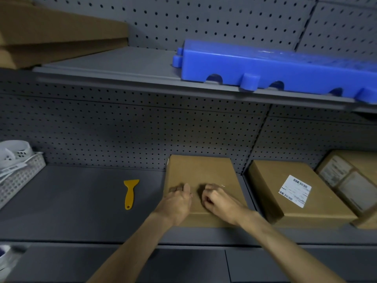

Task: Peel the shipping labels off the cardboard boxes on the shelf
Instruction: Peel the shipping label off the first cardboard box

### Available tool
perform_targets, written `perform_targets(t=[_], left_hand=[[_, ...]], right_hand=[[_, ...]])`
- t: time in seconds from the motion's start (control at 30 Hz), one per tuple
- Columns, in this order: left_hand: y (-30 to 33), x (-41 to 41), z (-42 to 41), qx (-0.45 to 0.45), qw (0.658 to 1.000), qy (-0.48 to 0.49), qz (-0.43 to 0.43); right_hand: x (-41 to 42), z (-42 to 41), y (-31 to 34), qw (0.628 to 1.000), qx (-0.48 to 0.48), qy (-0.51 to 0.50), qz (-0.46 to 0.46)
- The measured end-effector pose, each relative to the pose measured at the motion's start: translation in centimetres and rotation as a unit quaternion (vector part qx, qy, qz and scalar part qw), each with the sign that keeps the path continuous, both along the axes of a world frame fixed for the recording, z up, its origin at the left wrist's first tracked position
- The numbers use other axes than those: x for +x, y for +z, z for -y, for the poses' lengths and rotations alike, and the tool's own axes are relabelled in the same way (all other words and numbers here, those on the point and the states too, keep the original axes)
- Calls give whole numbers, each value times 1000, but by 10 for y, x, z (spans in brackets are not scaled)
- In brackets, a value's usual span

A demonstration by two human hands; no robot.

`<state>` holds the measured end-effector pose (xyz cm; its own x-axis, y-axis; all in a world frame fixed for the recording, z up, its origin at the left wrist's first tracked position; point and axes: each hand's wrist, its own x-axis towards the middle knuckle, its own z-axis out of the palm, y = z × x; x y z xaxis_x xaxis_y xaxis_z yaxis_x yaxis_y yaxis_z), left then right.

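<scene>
On the grey shelf [81,201] a box [202,174] lies flat, long axis running back toward the pegboard. Right of it, a second box [285,201] carries a white label [295,190], angled. Left hand [179,201] rests on the first box, fingers straight; right hand [216,199] is curled on its top, what it pinches unclear. A yellow scraper [130,193] lies left, blade rearward.

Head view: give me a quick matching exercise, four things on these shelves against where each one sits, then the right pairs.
Things:
1. yellow scraper
2. blue plastic pallet
3. white label
4. mesh basket

Places:
A. upper shelf, right
B. far left of the lower shelf
C. on top of the box right of the one under both hands
D. flat on the lower shelf, left of the box under the hands

Pairs: 1-D, 2-A, 3-C, 4-B
</scene>
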<state>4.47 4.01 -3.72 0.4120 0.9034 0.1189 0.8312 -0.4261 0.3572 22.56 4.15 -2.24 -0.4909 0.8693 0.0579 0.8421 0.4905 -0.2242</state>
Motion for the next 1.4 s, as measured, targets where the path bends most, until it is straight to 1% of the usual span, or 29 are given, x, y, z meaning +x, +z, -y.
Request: perform_targets(t=[0.07, 0.2, 0.33, 0.4, 0.5, 0.67, 0.77, 0.9, 1.0, 1.17, 1.2, 1.3, 1.4], left_hand=[[0, 0, 1, 3, 1000, 1, 3], [-1, 1, -1, -8, 1000, 0, 10], [-1, 0, 1, -3, 1000, 1, 3], [0, 1, 0, -3, 1000, 2, -1], [1, 1, 0, -8, 1000, 4, -7], [1, 2, 1, -6, 1000, 4, -12], [0, 1, 1, -14, 1000, -2, 0], [1, 1, 1, -12, 1000, -1, 2], [2, 1, 1, -7, 1000, 3, 0], [3, 2, 2, -9, 1000, 7, 1], [3, 2, 2, -9, 1000, 7, 1], [2, 2, 1, -5, 1000, 8, 8], [2, 2, 0, 1, 1000, 7, 6]], right_hand=[[3, -2, 1, 1000, 6, -11, 4], [-3, 5, -3, 1000, -9, 20, 12], [2, 2, 1, 1000, 2, -10, 3], [-1, 6, 1, 1000, 4, 4, 3], [-3, 11, 2, 1000, -20, 21, -8], [3, 7, 2, 1000, 0, 6, -9], [3, 10, 1, 1000, -12, 21, -9], [3, 10, 1, 1000, -10, 12, -19], [2, 13, 1, 999, -33, 20, -23], [18, -4, 4, 996, -3, -74, -46], [16, -2, 2, 997, 2, -69, -47], [3, 8, -7, 999, -14, -12, -43], [4, 4, -6, 998, -11, -28, -64]])
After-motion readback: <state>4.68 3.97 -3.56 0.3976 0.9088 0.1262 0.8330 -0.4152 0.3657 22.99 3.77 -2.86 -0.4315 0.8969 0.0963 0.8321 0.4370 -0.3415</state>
